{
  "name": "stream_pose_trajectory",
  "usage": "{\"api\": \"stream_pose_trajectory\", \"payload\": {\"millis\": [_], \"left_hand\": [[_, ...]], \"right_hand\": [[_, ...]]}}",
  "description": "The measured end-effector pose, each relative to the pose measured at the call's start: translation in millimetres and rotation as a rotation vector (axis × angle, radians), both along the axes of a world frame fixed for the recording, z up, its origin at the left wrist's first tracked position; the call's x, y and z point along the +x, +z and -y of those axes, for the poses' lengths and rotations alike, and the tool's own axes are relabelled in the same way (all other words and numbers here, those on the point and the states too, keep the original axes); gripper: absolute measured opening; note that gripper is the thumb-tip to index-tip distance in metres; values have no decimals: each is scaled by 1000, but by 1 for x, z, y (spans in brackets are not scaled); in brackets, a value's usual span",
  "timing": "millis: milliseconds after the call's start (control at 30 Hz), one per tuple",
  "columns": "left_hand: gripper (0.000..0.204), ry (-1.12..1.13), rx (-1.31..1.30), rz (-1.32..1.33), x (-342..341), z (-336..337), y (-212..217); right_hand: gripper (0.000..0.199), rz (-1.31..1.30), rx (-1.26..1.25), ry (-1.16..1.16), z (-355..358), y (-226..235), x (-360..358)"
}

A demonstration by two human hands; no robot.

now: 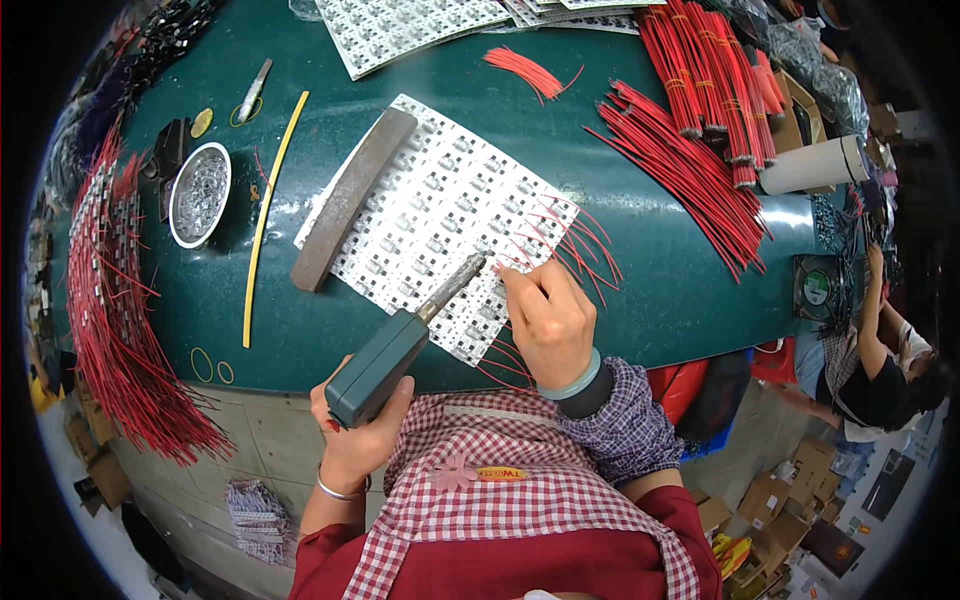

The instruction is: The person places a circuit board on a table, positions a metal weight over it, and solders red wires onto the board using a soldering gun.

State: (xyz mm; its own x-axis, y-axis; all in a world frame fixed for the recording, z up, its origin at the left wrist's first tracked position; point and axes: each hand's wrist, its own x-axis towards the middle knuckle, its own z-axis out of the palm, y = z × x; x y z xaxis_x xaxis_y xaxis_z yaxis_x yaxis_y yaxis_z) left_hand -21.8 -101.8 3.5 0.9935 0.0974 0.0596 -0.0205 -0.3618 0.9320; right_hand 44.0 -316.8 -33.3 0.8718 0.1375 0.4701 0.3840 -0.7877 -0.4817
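Note:
My left hand (358, 440) is closed round the handle of a dark green soldering gun (378, 366). The gun's metal tip (468, 272) touches or hovers just over a white circuit board panel (412, 225) covered in rows of small parts. Close to that tip, my right hand (550, 320) is pinched, with a bit of thin red wire (499, 268) showing at its fingertips. Several red wires (588, 248) stick out from the panel's right side, and more curve out below the right hand. A brown metal bar (354, 200) lies across the panel's left part.
Bundles of red wire (690, 180) lie at the right; a small bunch (530, 70) is further back. To the left are a bowl (200, 195), a yellow strip (272, 220) and wired boards (125, 310) over the edge. More panels (400, 30) sit behind. Another person (875, 370) is at far right.

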Motion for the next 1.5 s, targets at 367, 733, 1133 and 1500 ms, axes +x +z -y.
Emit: {"api": "stream_pose_trajectory", "payload": {"millis": [367,733,1133,1500], "left_hand": [[16,17,-46,5,-8,-3,-2],[16,22,-44,-71,-10,-3,3],[15,-31,51,-14,-9,-5,5],[19,19,9,-11,-17,-8,1]], "right_hand": [[24,31,70,77,2,0,0],[24,12,66,95,4,-3,-1],[25,-4,58,83,3,1,-2],[25,53,37,79,2,5,-3]]}}
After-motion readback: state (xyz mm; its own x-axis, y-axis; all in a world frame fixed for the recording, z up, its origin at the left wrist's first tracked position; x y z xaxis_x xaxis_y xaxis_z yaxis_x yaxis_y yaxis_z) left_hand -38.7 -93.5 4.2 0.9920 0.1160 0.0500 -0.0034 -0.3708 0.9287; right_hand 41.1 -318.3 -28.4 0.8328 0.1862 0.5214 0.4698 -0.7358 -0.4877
